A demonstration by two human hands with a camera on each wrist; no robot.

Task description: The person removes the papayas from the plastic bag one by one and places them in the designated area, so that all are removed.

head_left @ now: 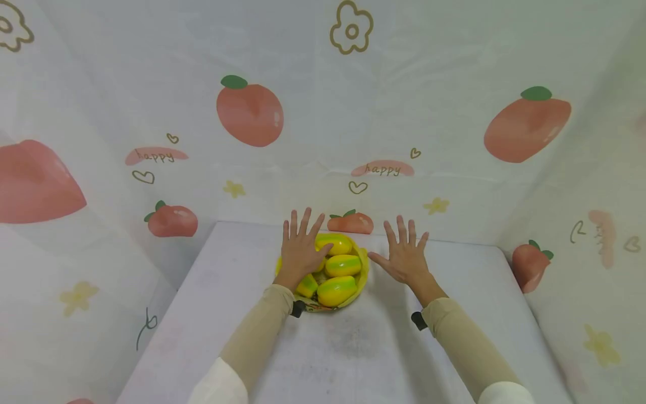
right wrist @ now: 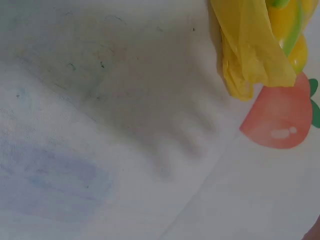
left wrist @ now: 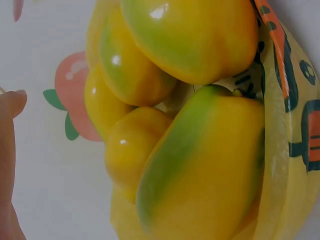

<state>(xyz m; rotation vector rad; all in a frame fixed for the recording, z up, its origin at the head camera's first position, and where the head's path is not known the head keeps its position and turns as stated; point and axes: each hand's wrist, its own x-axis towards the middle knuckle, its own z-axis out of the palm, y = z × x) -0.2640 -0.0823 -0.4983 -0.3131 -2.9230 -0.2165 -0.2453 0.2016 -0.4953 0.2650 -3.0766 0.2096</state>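
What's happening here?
A person's two bare hands are spread open over a white table. An open yellow bag of yellow-green fruits sits near the table's far edge. The left hand is in front of part of the bag in the head view; the right hand is off to the bag's right. Neither hand grips anything, and the fruits are in the bag.

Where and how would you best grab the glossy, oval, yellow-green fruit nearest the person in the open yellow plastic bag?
I'd probably grip the fruit across its rounded middle, coming down from above. It lies on its side with its upper surface exposed, while the bag walls its near and right sides and another fruit lies just beyond.
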